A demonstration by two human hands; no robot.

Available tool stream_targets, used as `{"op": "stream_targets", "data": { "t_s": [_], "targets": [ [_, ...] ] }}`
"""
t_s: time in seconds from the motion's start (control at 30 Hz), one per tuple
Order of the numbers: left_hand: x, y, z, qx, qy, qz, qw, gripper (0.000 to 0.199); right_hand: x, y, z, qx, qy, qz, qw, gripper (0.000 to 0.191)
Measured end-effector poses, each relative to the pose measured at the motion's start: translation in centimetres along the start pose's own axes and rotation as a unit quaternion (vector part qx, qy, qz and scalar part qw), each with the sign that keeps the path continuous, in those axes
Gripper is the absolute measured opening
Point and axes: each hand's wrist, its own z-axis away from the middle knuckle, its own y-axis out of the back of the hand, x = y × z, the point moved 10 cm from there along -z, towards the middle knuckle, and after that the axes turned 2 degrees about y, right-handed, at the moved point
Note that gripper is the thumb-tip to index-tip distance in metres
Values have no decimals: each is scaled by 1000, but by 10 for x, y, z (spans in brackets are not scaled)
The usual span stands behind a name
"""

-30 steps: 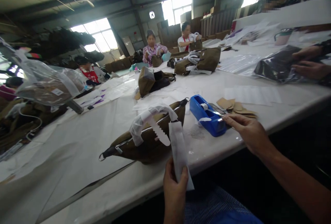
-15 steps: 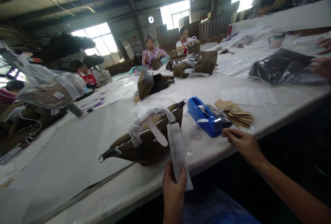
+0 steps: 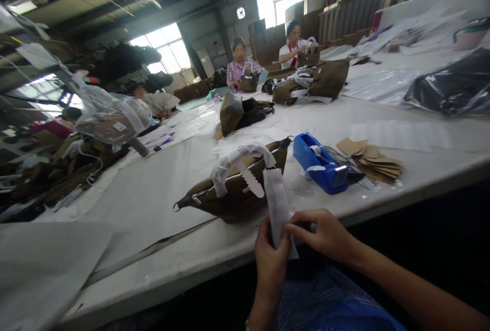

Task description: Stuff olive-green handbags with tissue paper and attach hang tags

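Note:
A brown handbag [image 3: 233,202] sits near the table's front edge, its zipper shut. White wrapping covers its arched handle [image 3: 225,168], and a white serrated strip [image 3: 250,178] hangs beside it. From the bag's right end a flat strap-like piece in white wrapping [image 3: 276,193] runs down to my hands. My left hand [image 3: 271,249] is closed around its lower part, thumb in front. Against the wrapping's right edge, my right hand [image 3: 321,231] pinches thumb and forefinger together; what lies between them is too small to make out. A blue tape dispenser [image 3: 321,162] stands beyond my right hand.
Brown paper pieces [image 3: 377,162] lie fanned right of the dispenser. Farther back are more brown bags [image 3: 329,78] and a dark item in clear plastic [image 3: 451,83]. A plastic-wrapped bundle [image 3: 115,117] is at left. Co-workers [image 3: 241,68] handle bags across the table.
My right hand has moved left from beside the tape dispenser to the white wrapping, meeting my left hand there. The left hand keeps its hold. The view has shifted, with a pale sheet appearing at lower left.

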Motion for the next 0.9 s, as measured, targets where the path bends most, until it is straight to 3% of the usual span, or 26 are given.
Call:
{"op": "stream_targets", "data": {
  "t_s": [0.17,0.33,0.53,0.73,0.8,0.9],
  "targets": [
    [7,2,4,-11,12,-2,1000,41,10,-2,-18,-12,-39,105,994,29],
    [6,7,7,-5,43,58,997,48,27,6,-23,-23,-92,182,979,42],
    [-3,-3,14,-15,95,116,989,60,70,-12,-16,-73,-153,-45,985,39],
    [-4,5,14,28,91,114,989,74,52,39,17,148,-121,-34,981,41],
    [-5,5,13,19,87,103,991,78,38,41,31,179,-118,-39,976,41],
    [-7,5,11,6,82,93,992,82,16,28,38,171,-95,-31,980,42]
  ]
}}
